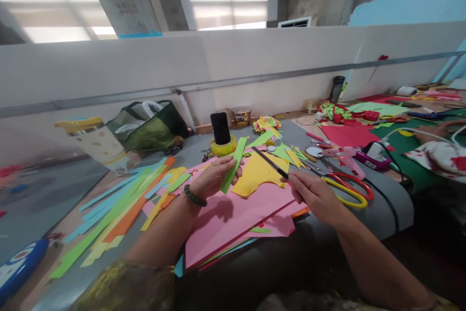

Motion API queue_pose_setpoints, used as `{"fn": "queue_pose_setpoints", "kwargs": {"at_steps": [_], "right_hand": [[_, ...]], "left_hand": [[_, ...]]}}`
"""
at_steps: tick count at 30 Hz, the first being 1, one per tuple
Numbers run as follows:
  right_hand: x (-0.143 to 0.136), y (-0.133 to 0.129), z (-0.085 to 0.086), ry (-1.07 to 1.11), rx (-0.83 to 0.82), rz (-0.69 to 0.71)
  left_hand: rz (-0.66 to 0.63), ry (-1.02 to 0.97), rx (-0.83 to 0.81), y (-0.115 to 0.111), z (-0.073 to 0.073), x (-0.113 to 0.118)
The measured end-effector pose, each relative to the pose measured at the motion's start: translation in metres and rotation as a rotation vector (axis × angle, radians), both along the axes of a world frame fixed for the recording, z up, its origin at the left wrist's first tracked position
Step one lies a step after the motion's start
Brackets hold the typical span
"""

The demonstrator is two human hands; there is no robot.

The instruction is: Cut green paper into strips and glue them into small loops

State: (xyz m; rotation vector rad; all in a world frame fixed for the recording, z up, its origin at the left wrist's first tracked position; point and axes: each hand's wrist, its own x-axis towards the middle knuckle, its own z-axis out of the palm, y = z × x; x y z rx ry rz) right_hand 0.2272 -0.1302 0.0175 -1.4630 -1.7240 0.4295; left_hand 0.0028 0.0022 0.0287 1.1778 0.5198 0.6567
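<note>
My left hand [217,175], with a dark bead bracelet at the wrist, pinches a bright green paper strip [234,165] held upright and tilted. In my right hand [309,193] is a slim dark tool [271,162], gripped at its near end, its thin tip pointing up and left towards the strip but apart from it. Whether the tool is tweezers or a blade I cannot tell. Below both hands lie pink sheets [225,223] and a yellow sheet [258,175] with a curved cut edge.
Coloured paper strips [124,204] fan out at the left. A phone [220,128] stands on a yellow tape roll [223,146]. Scissors with red and yellow handles [351,192] and a pink glue gun [345,158] lie right. A person's hand [431,132] shows at the far right.
</note>
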Motion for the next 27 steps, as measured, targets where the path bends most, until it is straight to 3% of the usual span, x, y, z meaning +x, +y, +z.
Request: {"fn": "queue_pose_setpoints", "kwargs": {"at_steps": [4,10,17,21,27], "right_hand": [[-0.004,0.003,-0.002,0.044,-0.017,0.045],[-0.006,0.005,-0.008,0.059,0.01,-0.015],[0.002,0.004,-0.019,-0.072,0.277,-0.192],[0.005,0.002,-0.023,-0.205,0.391,-0.205],[0.004,0.002,-0.024,-0.306,0.438,-0.206]], "left_hand": [[-0.058,0.015,0.048,0.001,-0.004,-0.002],[-0.091,0.038,0.073,0.002,-0.007,-0.002],[-0.067,0.024,0.073,0.001,-0.005,-0.002],[-0.061,0.022,0.061,0.0,-0.004,-0.001],[-0.085,0.035,0.08,0.0,-0.004,-0.001]]}}
